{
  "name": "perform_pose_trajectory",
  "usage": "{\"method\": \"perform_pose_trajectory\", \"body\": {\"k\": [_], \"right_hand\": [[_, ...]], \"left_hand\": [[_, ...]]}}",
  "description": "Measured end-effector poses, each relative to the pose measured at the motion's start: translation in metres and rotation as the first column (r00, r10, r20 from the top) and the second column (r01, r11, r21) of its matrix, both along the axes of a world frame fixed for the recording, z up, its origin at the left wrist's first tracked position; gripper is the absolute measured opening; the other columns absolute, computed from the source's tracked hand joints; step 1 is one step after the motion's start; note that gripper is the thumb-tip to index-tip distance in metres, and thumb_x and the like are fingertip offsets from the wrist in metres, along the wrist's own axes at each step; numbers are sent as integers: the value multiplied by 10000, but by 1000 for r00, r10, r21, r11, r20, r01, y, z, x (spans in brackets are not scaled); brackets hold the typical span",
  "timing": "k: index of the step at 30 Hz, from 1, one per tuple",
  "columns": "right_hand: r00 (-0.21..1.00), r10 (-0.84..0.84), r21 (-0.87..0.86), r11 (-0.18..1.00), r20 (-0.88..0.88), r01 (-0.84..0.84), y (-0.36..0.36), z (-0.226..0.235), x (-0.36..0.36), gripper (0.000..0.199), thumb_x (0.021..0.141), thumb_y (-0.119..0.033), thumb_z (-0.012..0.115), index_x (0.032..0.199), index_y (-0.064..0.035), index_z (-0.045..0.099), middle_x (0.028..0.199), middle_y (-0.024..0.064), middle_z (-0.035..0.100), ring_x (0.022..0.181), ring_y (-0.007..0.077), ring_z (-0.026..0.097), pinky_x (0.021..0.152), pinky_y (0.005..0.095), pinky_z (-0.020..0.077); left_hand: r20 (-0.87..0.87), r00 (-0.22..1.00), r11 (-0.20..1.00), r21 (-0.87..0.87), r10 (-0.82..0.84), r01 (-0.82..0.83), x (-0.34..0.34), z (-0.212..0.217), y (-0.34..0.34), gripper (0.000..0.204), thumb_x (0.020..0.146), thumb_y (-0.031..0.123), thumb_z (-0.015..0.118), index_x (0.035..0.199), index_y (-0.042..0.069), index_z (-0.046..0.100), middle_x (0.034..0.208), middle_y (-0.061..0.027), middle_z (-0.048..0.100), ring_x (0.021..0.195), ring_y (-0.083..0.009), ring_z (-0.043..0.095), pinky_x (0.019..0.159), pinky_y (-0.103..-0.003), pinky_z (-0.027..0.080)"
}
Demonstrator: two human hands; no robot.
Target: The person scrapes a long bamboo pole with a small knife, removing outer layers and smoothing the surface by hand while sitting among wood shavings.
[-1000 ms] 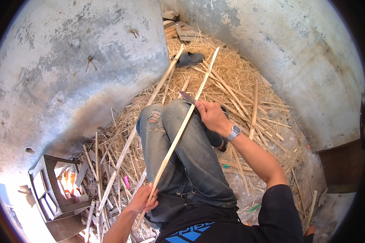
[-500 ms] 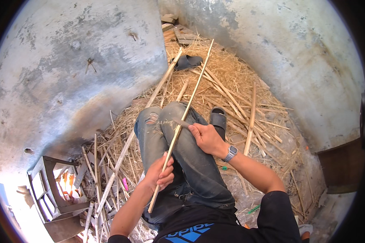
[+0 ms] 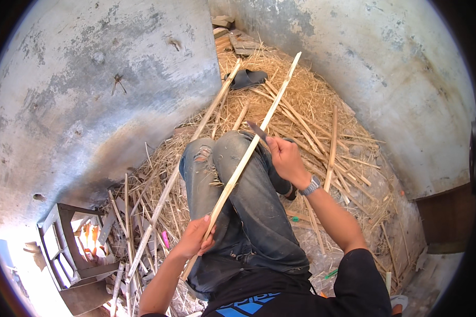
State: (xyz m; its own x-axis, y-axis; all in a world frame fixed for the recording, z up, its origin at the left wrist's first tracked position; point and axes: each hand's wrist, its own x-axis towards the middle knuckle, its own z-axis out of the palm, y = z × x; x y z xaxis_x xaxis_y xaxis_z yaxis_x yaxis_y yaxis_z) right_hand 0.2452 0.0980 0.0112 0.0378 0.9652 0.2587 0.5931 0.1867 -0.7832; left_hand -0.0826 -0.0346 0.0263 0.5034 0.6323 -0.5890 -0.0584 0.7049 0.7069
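A long pale strip of split wood or bamboo (image 3: 241,165) slants across my thighs, its far end raised past my knees. My left hand (image 3: 196,238) is closed round its near part, by my left hip. In my right hand (image 3: 287,160) is a knife (image 3: 257,129), its dark blade lying across the strip beyond the knee. The handle is hidden inside my fingers. A few shavings cling to my jeans (image 3: 203,182) around the knees.
Shavings (image 3: 296,79) cover the ground ahead, with several loose strips (image 3: 330,148) at the right. Another long strip (image 3: 164,193) lies left of my legs. A dark slipper (image 3: 247,79) sits beyond my knees. A metal frame (image 3: 71,243) stands at the left, and bare walls (image 3: 116,68) enclose the space.
My right hand and the knife have moved forward and right along the strip. The strip has turned, showing a broader face, and its far end has swung right. My left hand has shifted slightly back.
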Motion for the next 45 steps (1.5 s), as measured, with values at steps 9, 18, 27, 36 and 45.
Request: {"method": "perform_pose_trajectory", "body": {"k": [9, 18, 27, 36, 45], "right_hand": [[966, -175, 200, 970, 192, 137, 89, 3, 37, 432, 1100, -328, 499, 842, 0, 612, 666, 246, 598, 596, 456, 588, 551, 518, 438], [983, -138, 105, 987, 117, 126, 81, -11, 27, 463, 1099, -339, 502, 828, 9, 644, 628, 230, 578, 551, 408, 566, 550, 493, 429], [990, 143, -51, 988, 12, -142, 17, 2, -11, 467, 1093, -335, 527, 804, 11, 646, 598, 221, 567, 518, 382, 560, 527, 461, 420], [948, 305, -201, 938, 94, -282, -33, 40, -38, 457, 1090, -309, 509, 831, 35, 663, 732, 291, 628, 702, 500, 618, 652, 534, 482], [944, 329, -282, 909, 31, -308, -42, 41, -33, 483, 1097, -305, 488, 842, 70, 656, 752, 320, 611, 726, 516, 599, 674, 528, 471]], "left_hand": [[-271, 963, 983, 172, -16, 65, -69, -4, -51, 485, 1143, 471, 367, 917, 74, 532, 513, 16, 433, 389, -83, 389, 380, -244, 335], [-178, 984, 992, 127, -2, 25, -63, -5, -57, 496, 1146, 462, 354, 914, 58, 525, 504, 6, 419, 385, -93, 389, 371, -249, 338], [-191, 981, 986, 151, -36, 65, -45, -1, -45, 495, 1149, 461, 333, 903, 59, 484, 495, -2, 407, 362, -107, 377, 358, -263, 335], [-132, 991, 969, 244, 4, 28, 27, -1, 9, 480, 1151, 460, 330, 911, 70, 473, 499, 10, 389, 359, -105, 366, 354, -263, 318], [-9, 1000, 985, 172, 7, -5, 35, -5, 11, 498, 1136, 503, 357, 909, 75, 469, 481, 11, 343, 342, -113, 309, 342, -278, 273]]}}
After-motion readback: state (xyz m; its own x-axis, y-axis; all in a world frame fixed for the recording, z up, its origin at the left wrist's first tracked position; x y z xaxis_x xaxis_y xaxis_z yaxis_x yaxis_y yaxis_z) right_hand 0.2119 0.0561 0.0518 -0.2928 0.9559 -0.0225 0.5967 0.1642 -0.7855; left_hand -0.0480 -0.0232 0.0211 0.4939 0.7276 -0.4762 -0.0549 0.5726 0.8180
